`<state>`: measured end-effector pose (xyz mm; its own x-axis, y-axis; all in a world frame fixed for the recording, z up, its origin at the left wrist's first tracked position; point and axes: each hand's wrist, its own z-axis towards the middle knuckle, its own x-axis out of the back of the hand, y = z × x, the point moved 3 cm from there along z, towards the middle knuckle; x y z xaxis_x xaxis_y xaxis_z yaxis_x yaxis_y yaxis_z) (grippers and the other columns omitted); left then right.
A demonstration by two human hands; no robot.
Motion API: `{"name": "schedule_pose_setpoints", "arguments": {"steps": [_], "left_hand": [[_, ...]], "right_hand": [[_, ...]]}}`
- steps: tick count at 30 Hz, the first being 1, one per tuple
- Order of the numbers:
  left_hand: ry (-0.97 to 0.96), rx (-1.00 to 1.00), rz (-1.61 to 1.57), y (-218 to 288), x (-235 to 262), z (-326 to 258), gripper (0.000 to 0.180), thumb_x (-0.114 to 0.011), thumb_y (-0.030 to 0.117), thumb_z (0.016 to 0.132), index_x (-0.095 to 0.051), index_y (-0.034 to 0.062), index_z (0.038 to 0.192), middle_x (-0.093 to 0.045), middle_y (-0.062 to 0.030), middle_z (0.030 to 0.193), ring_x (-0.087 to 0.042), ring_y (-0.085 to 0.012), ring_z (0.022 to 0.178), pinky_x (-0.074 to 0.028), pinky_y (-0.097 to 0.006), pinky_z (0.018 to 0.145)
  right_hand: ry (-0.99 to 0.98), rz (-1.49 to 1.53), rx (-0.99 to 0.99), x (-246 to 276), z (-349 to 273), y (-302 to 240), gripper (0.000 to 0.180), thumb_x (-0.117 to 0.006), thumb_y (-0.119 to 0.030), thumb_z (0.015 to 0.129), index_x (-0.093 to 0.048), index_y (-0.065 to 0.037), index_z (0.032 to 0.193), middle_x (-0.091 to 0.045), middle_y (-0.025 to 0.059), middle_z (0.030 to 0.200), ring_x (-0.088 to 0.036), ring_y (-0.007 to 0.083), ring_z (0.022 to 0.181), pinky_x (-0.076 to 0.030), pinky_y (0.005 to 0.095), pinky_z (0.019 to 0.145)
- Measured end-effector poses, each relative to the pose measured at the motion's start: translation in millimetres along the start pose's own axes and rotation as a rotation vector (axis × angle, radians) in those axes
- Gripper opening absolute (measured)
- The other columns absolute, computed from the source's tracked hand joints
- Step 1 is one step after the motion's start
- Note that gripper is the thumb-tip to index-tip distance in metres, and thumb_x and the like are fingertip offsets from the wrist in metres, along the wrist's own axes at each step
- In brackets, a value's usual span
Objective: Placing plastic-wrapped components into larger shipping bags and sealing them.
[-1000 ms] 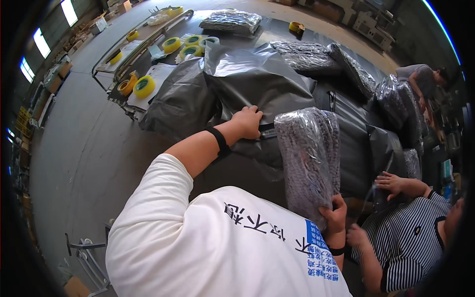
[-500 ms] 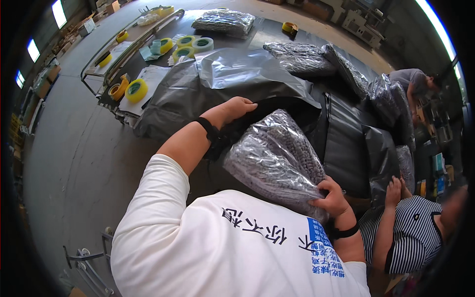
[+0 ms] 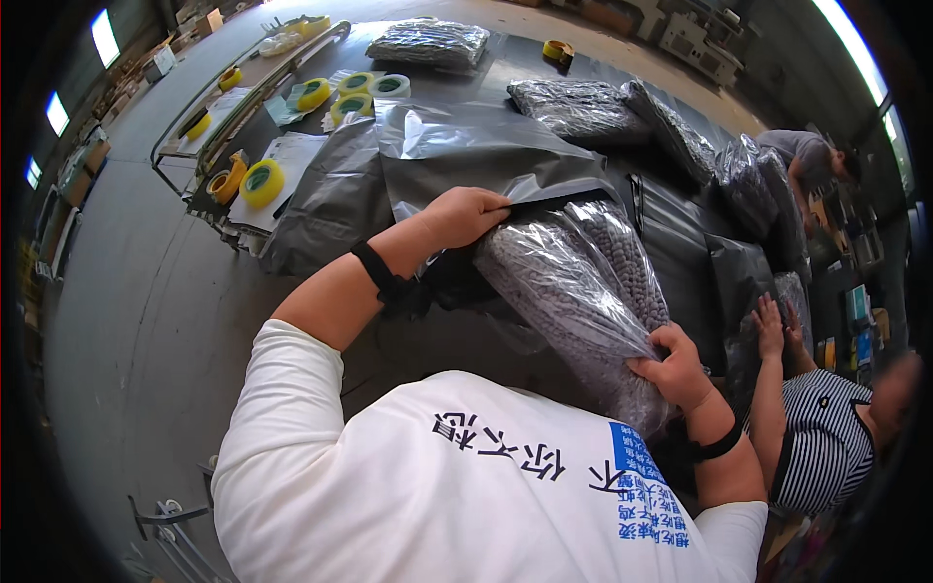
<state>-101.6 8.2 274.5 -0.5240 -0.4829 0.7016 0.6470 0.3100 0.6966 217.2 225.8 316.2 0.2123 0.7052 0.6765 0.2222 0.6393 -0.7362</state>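
Note:
My left hand is closed on the edge of a large grey plastic bag and holds its mouth up. My right hand grips the near end of a clear-wrapped pack of grey knitted fabric. The far end of that pack lies under the raised edge of the bag, so its tip is hidden. The pack slants from my right hand toward the bag, its shiny wrap creased.
Tape rolls lie at the table's left end beside a metal rail. More wrapped packs rest farther back. To the right, a co-worker in a striped shirt reaches over grey bags; another person in grey bends beyond.
My right hand has pushed the wrapped pack forward, and its far end has gone under the bag's edge. The co-worker's hands have risen a little off the bags at right.

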Motion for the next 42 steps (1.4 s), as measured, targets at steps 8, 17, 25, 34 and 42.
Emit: {"name": "schedule_pose_setpoints", "arguments": {"steps": [8, 17, 25, 34, 42], "left_hand": [[0.213, -0.349, 0.537, 92.4, -43.4, 14.3, 0.026, -0.056, 0.031, 0.092, -0.068, 0.0159, 0.109, -0.062, 0.0003, 0.124, -0.052, -0.0183, 0.119, -0.036, -0.043, 0.101], [0.322, -0.491, 0.363, 103.7, -47.9, -16.1, 0.023, -0.063, 0.028, 0.087, -0.065, 0.0177, 0.108, -0.060, 0.0001, 0.124, -0.046, -0.0236, 0.128, -0.025, -0.055, 0.108], [0.151, -0.597, 0.251, 118.8, -72.8, -22.6, 0.029, -0.066, 0.032, 0.081, -0.067, 0.0152, 0.105, -0.061, -0.0002, 0.125, -0.043, -0.0244, 0.132, -0.018, -0.057, 0.112], [0.963, 0.318, 0.214, -1.3, -29.5, -43.2, 0.113, -0.074, 0.053, 0.075, -0.011, -0.0051, 0.148, -0.032, -0.0267, 0.147, -0.035, -0.0367, 0.136, -0.016, -0.046, 0.116], [0.304, 0.383, -1.073, 28.3, -52.9, -45.2, 0.123, -0.084, 0.042, 0.069, -0.003, -0.0114, 0.146, -0.035, -0.0260, 0.142, -0.039, -0.0311, 0.132, -0.032, -0.033, 0.109]], "right_hand": [[0.084, -0.073, 0.025, -29.6, 18.6, -15.3, 0.031, -0.081, -0.020, 0.067, -0.062, -0.001, 0.082, -0.056, 0.0117, 0.085, -0.054, 0.0236, 0.078, -0.044, 0.0327, 0.070], [0.134, 0.721, -0.258, -40.7, 17.7, 2.0, 0.010, -0.067, -0.006, 0.080, -0.060, 0.000, 0.086, -0.060, 0.0007, 0.078, -0.053, 0.0079, 0.070, -0.043, 0.0221, 0.065], [0.064, 0.621, -0.099, -67.2, 44.8, -27.0, 0.011, -0.066, -0.005, 0.083, -0.059, 0.000, 0.089, -0.058, -0.0008, 0.081, -0.052, 0.0056, 0.072, -0.040, 0.0210, 0.064], [0.039, 0.714, -0.116, -75.5, 54.0, -27.0, 0.009, -0.066, -0.005, 0.083, -0.058, -0.002, 0.086, -0.057, -0.0015, 0.080, -0.050, 0.0057, 0.071, -0.040, 0.0213, 0.064], [0.083, 0.715, -0.120, -79.4, 73.5, -38.9, 0.007, -0.065, -0.004, 0.084, -0.058, -0.003, 0.085, -0.057, -0.0022, 0.078, -0.049, 0.0054, 0.068, -0.040, 0.0213, 0.063]]}}
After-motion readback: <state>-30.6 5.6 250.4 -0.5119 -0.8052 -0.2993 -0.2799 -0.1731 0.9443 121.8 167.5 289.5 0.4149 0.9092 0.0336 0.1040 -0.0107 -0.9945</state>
